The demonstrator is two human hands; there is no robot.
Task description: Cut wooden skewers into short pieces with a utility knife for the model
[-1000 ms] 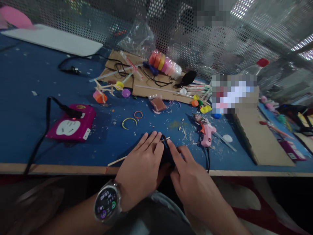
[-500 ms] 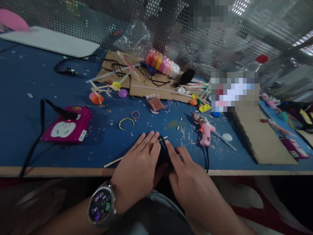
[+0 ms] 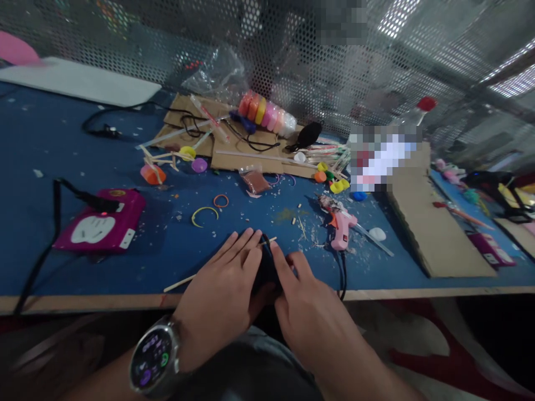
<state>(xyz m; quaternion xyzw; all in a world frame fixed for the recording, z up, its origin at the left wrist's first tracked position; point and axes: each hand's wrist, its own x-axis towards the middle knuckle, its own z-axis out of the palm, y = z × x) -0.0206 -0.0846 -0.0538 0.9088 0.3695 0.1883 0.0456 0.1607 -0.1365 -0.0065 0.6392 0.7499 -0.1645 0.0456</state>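
Note:
My left hand point(image 3: 221, 295), with a watch point(image 3: 152, 359) on its wrist, lies at the table's near edge with its fingers stretched flat on the blue table top point(image 3: 42, 150). Its thumb reaches under a small black object point(image 3: 264, 268) wedged between both hands. My right hand point(image 3: 309, 312) presses on that object from the right, index finger along its top; its thumb is hidden. A thin wooden stick point(image 3: 179, 283) runs under my left hand.
A pink glue gun point(image 3: 340, 227) with a black cord lies just right of my hands. A magenta power strip point(image 3: 100, 225) sits at the left. Cardboard sheets point(image 3: 422, 223), coloured bottle caps point(image 3: 265, 111), straws, rubber bands and scraps litter the back.
Both hands have stayed together on the black object. The view has shifted so that everything sits slightly further left and lower in the picture.

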